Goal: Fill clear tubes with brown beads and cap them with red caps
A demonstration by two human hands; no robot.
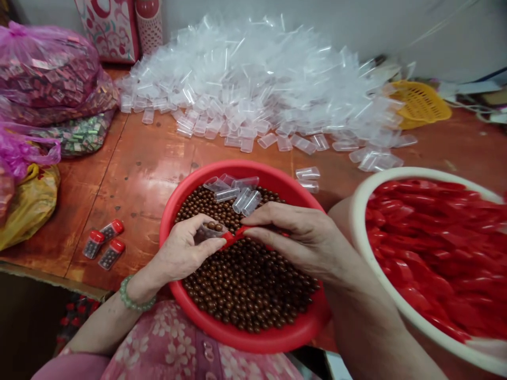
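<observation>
My left hand pinches a clear plastic tube with several brown balls showing inside. Between the thumb and fingers of my right hand is a red plastic cap, held against the tube's mouth. My right fingers partly cover the cap, so how far it is seated cannot be seen. Both hands are above a red basin full of shiny brown balls. Several clear tubes rest on the balls at the basin's far side.
Three filled, red-capped tubes lie on the wooden table at left. A large heap of clear tubes spreads behind the basin. At right stands a cream tub of red plastic pieces. Tied bags sit far left; a yellow basket lies back right.
</observation>
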